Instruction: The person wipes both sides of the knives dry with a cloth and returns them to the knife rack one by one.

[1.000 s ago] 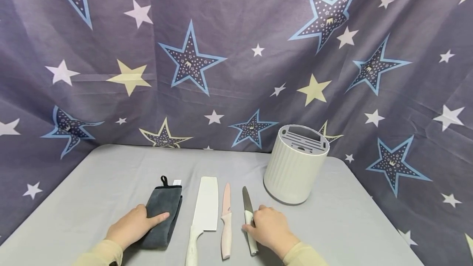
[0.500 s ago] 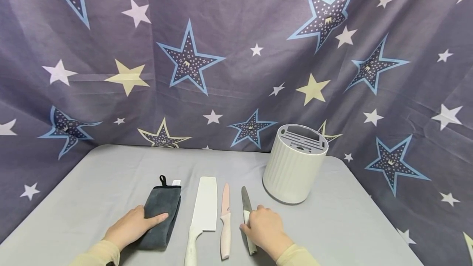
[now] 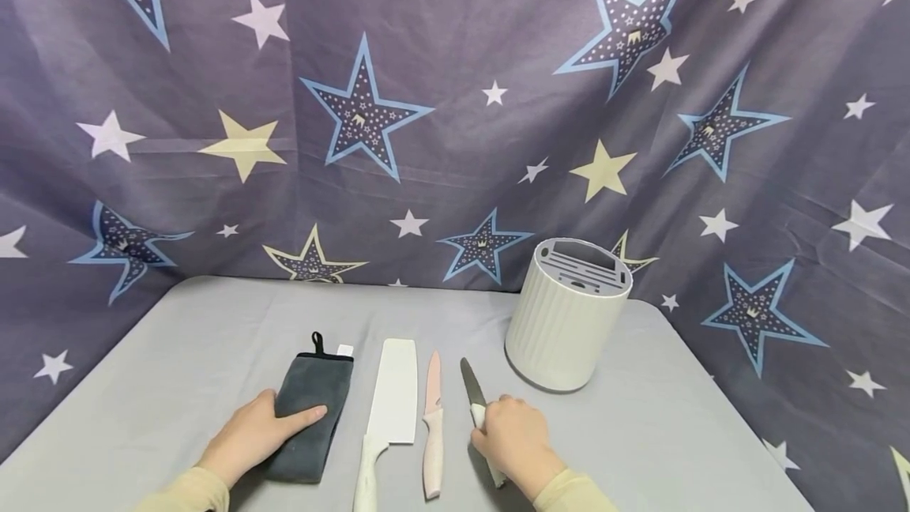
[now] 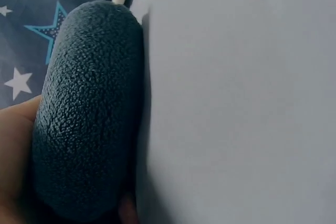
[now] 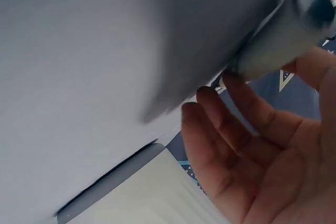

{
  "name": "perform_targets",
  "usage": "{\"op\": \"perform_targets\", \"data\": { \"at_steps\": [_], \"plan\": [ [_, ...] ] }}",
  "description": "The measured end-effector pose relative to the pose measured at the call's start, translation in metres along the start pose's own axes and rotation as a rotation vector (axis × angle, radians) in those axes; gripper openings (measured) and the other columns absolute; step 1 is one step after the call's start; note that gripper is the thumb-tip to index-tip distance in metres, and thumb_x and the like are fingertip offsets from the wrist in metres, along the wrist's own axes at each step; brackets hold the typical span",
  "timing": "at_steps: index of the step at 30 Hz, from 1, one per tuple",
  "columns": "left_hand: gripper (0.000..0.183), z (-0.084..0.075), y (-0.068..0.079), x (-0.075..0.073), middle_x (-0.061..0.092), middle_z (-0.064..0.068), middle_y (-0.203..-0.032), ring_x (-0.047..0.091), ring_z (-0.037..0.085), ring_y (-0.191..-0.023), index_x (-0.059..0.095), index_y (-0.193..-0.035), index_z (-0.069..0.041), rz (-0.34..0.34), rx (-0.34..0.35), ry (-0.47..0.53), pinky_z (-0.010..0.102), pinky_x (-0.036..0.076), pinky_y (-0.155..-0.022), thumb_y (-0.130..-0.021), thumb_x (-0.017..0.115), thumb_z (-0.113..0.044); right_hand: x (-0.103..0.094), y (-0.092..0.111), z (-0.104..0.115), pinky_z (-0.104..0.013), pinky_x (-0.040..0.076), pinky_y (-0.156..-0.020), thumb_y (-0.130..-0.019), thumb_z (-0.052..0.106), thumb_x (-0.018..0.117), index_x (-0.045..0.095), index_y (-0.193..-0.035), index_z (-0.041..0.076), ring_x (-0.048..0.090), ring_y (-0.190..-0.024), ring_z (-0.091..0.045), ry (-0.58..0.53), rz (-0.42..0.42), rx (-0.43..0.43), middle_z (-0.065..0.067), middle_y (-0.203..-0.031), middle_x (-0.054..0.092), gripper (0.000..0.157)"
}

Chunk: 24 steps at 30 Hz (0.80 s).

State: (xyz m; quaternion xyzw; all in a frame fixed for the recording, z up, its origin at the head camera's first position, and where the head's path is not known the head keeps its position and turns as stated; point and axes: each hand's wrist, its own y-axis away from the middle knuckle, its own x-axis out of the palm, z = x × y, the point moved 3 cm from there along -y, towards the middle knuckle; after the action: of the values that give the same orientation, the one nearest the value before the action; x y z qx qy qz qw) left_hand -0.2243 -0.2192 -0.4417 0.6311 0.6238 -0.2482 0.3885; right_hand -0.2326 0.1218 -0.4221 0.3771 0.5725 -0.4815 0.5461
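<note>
My left hand [image 3: 245, 434] grips a folded dark grey towel [image 3: 310, 387] with a black hanging loop, thumb on top. Its plush rounded edge fills much of the left wrist view, close over the tabletop. With my right hand [image 3: 517, 437] I pinch the pale handle of a small grey-bladed knife [image 3: 471, 382], whose tip points away and slightly left. In the right wrist view thumb and forefinger hold that handle [image 5: 281, 38] while the other fingers curl loosely beside it. Between the hands lie a white cleaver [image 3: 395, 393] and a pink knife [image 3: 434, 433], both untouched.
A ribbed cream knife block [image 3: 565, 330] with a grey slotted top stands beyond my right hand. All of it is on a light grey cloth-covered table [image 3: 235, 322]. A purple star-patterned curtain [image 3: 455, 141] hangs behind and along both sides.
The knife in my right hand has turned a little, its tip leftward and its handle end rightward. The towel's upper end has shifted slightly right and up under my left hand.
</note>
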Motion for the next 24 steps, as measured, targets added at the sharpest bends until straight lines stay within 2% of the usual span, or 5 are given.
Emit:
{"op": "perform_targets", "data": {
  "at_steps": [5,11,16,21,24],
  "plan": [
    [0.095,-0.005,-0.001,0.002,0.061,0.033,-0.115,0.062,0.042,-0.104,0.042,-0.128,0.020,-0.014,0.019,0.116,0.051,0.051,-0.085,-0.086,0.065,-0.061,0.000,0.000,-0.005,-0.022,0.039,-0.041,-0.081,0.025,0.073,0.059,-0.065,0.007,0.045,-0.043,-0.010,-0.114,0.018,0.041,0.001,-0.051,0.051,0.028],
    [0.075,-0.013,0.001,0.002,0.065,0.020,-0.106,0.062,0.026,-0.094,0.049,-0.120,0.008,-0.047,0.014,0.233,0.037,0.050,-0.077,-0.086,0.068,-0.056,-0.003,-0.001,-0.010,-0.023,0.042,-0.043,-0.081,0.022,0.074,0.063,-0.074,0.001,0.049,-0.046,-0.012,-0.171,0.018,0.070,-0.003,-0.056,0.055,0.025],
    [0.076,-0.023,0.006,-0.001,0.065,0.018,-0.113,0.061,0.023,-0.096,0.050,-0.126,0.005,-0.066,0.010,0.297,0.033,0.048,-0.078,-0.087,0.066,-0.058,-0.009,0.001,-0.014,-0.021,0.042,-0.043,-0.081,0.017,0.074,0.062,-0.079,-0.002,0.050,-0.048,-0.012,-0.230,-0.003,0.063,-0.005,-0.059,0.056,0.023],
    [0.078,-0.040,0.013,-0.004,0.061,0.022,-0.127,0.060,0.030,-0.111,0.048,-0.136,0.002,-0.092,0.059,0.339,0.041,0.049,-0.091,-0.088,0.067,-0.056,-0.012,0.002,-0.018,-0.020,0.041,-0.043,-0.083,0.010,0.072,0.059,-0.081,0.000,0.048,-0.049,-0.011,-0.253,-0.064,0.043,-0.004,-0.061,0.054,0.017],
    [0.078,-0.050,0.017,-0.005,0.061,0.022,-0.130,0.058,0.031,-0.116,0.047,-0.138,0.001,-0.111,0.085,0.348,0.044,0.047,-0.095,-0.087,0.068,-0.055,-0.012,0.003,-0.021,-0.025,0.043,-0.046,-0.084,0.007,0.070,0.057,-0.080,0.002,0.048,-0.052,-0.013,-0.244,-0.115,0.036,-0.004,-0.063,0.054,0.015]
  ]
}}
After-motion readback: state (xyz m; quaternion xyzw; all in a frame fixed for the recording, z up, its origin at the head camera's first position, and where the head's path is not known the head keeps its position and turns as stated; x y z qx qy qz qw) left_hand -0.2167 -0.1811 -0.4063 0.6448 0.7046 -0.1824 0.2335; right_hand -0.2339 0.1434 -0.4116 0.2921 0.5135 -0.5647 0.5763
